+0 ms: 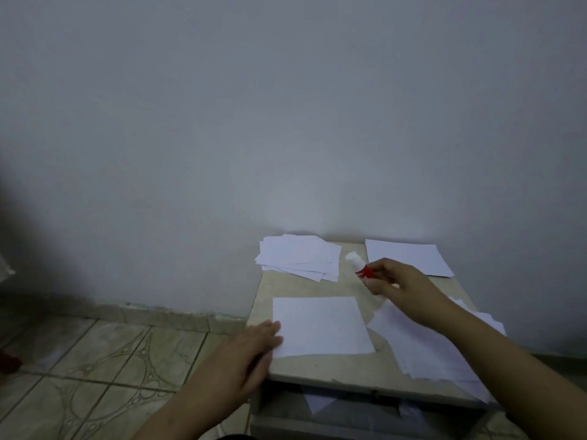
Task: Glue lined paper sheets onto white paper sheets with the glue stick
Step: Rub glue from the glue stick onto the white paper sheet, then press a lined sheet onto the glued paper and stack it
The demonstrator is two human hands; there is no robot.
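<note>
A single white sheet (320,327) lies flat in the middle of the small stone-topped table (317,369). My left hand (254,354) rests with straight fingers on that sheet's left edge. My right hand (397,282) grips a red glue stick (360,266), its white end pointing up and left, held above the table behind the sheet. Under my right forearm lies a pile of sheets (428,344) at the table's right side. Whether those sheets are lined is too blurred to tell.
A loose stack of papers (300,257) sits at the table's back left, and another sheet (409,257) at the back right, both against the grey wall. A shelf below the tabletop holds more paper (317,404). Tiled floor (111,360) lies to the left.
</note>
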